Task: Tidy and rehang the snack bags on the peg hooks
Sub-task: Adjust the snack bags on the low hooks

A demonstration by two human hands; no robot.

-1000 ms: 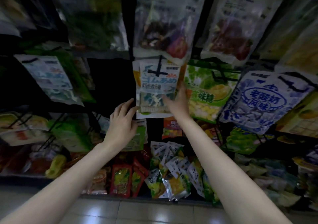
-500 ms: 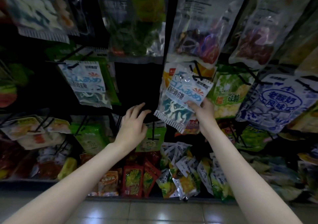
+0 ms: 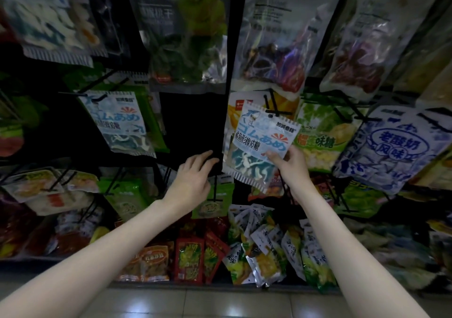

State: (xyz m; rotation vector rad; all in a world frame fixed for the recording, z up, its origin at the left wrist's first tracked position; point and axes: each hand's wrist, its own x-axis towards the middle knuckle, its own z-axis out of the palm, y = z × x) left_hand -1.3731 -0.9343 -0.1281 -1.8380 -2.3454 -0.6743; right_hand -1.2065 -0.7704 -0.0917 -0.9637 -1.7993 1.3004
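Observation:
My right hand (image 3: 291, 165) pinches the lower right edge of a white-and-blue gummy candy bag (image 3: 259, 141), which is tilted and sits in front of a black peg hook (image 3: 275, 110). I cannot tell whether its hole is on the hook. My left hand (image 3: 194, 173) hovers just left of the bag with fingers relaxed, holding nothing, over a dark gap in the rack. A matching white-and-blue bag (image 3: 117, 119) hangs on a peg to the left.
Large clear bags (image 3: 274, 48) hang on the row above. A green-and-yellow bag (image 3: 320, 136) and a blue-and-white yoghurt bag (image 3: 393, 146) hang to the right. Small red and green packets (image 3: 256, 244) fill the bottom shelf. Tiled floor (image 3: 220, 303) lies below.
My right hand has pulled the gummy bag from flat against the rack into a tilt, gripping its lower right edge. My left hand let go of the bag's left edge. The view shifted left.

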